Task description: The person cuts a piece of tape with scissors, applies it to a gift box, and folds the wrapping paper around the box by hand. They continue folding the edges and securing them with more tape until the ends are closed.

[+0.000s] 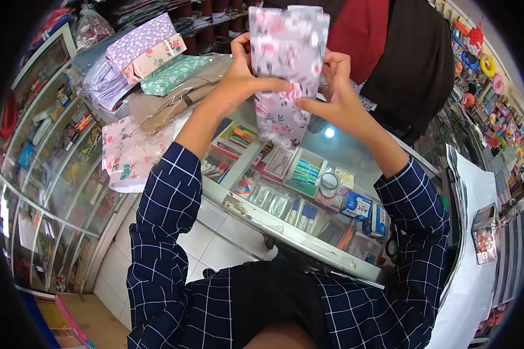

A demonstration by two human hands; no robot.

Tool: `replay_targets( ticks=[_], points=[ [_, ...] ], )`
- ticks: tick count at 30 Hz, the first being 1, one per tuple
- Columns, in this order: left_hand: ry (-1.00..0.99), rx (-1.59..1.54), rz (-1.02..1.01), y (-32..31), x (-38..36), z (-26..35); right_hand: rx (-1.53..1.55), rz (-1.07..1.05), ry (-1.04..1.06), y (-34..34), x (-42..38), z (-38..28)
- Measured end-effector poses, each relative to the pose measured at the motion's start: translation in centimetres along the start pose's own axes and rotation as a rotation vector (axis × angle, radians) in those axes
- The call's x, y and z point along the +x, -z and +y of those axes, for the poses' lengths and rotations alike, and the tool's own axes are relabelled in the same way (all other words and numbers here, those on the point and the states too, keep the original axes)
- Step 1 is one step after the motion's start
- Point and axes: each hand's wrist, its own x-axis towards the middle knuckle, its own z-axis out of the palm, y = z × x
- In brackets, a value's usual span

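A pink and grey floral folded piece is held up over the glass counter. On its left side my left hand grips it, thumb across the front and fingers behind. From the right, my right hand holds the same piece, its thumb pressed on the front near the middle. The two thumb tips are close together. Most fingertips are hidden behind the piece. A pink floral sheet hangs at the counter's left corner.
Purple, peach and green floral pieces lie on plastic-wrapped clothing at the left. Dark and red garments stand behind on the right. White sheets and a small box are at the right.
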Motion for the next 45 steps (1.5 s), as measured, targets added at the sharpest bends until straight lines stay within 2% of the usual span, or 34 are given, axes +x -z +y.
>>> replay_targets(
  ticks=[1,4,7,8,9,10,11,13,14,16,18,19,22,23,24,25,26,28,30,31,35,39,43,45],
  points=[
    [-0.065,0.126,-0.044,0.1,-0.1,0.5,-0.086,-0.036,0.082,0.1,-0.2,-0.1],
    [-0.213,0.282,-0.028,0.1,-1.4,-0.2,-0.213,0.027,0.202,0.0,-2.0,-0.2],
    [-0.558,0.548,-0.092,0.3,-2.5,-1.9,-0.435,0.001,0.177,0.3,-4.7,-2.3],
    [-0.578,0.409,-0.116,0.1,-3.3,-2.7,-0.41,0.007,0.218,0.6,-5.2,-2.8],
    [-0.509,0.508,-0.104,0.2,-3.8,-2.8,-0.386,0.012,0.258,0.7,-5.6,-3.5],
    [-0.593,0.579,-0.116,0.4,-4.4,-2.8,-0.36,0.017,0.297,0.7,-5.9,-4.3],
    [-0.585,0.637,-0.147,0.5,-5.2,-3.0,-0.387,0.091,0.369,0.5,-6.4,-5.3],
    [-0.587,0.776,-0.228,0.0,-6.6,-2.3,-0.583,0.044,0.307,0.6,-8.3,-7.7],
    [-0.517,0.83,-0.328,-0.1,-7.1,-2.0,-0.68,0.018,0.276,0.5,-9.2,-8.5],
    [-0.475,0.85,-0.396,-0.8,-8.0,-1.2,-0.543,-0.223,0.232,-1.1,-10.5,-9.4],
    [-0.399,0.806,-0.489,-0.6,-8.4,0.5,-0.571,-0.483,0.013,-3.0,-12.4,-10.8],
    [-0.363,0.782,-0.536,-0.5,-8.3,0.9,-0.584,-0.438,0.024,-3.9,-13.0,-10.8],
    [-0.273,0.497,-0.36,-0.3,-7.0,0.7,-0.676,-0.287,0.017,-6.2,-14.2,-8.8],
    [-0.207,0.509,-0.212,-0.7,-6.9,0.9,-0.743,-0.229,-0.01,-6.3,-14.1,-7.9],
    [-0.099,0.61,-0.268,-1.2,-6.9,2.4,-0.812,-0.173,-0.037,-6.3,-13.7,-7.1],
    [0.009,0.712,-0.325,-1.9,-7.5,4.6,-0.8,-0.296,-0.181,-5.6,-13.5,-6.4],
    [0.118,0.814,-0.385,-2.6,-8.4,6.1,-0.849,-0.286,-0.142,-5.5,-13.4,-5.4],
    [0.099,0.898,-0.316,-4.6,-10.6,6.3,-0.95,-0.267,-0.058,-5.4,-13.3,-3.5],
    [0.121,0.895,-0.228,-5.6,-12.4,4.3,-0.886,-0.314,-0.195,-5.5,-12.7,-3.3],
    [0.034,0.862,-0.188,-6.0,-12.9,3.3,-0.874,-0.336,-0.249,-5.6,-12.1,-3.4],
    [0.042,0.886,-0.215,-6.5,-13.4,2.5,-0.848,-0.334,-0.372,-6.1,-11.5,-3.0],
    [-0.042,0.898,-0.215,-6.6,-13.7,2.7,-0.967,-0.214,-0.135,-6.5,-11.3,-2.6],
    [-0.038,0.95,-0.226,-7.2,-13.8,2.7,-0.767,-0.134,-0.159,-6.7,-10.3,-3.2],
    [-0.059,0.976,-0.216,-7.6,-13.9,2.6,-0.774,-0.149,-0.165,-6.7,-10.6,-3.1]
  ],
)
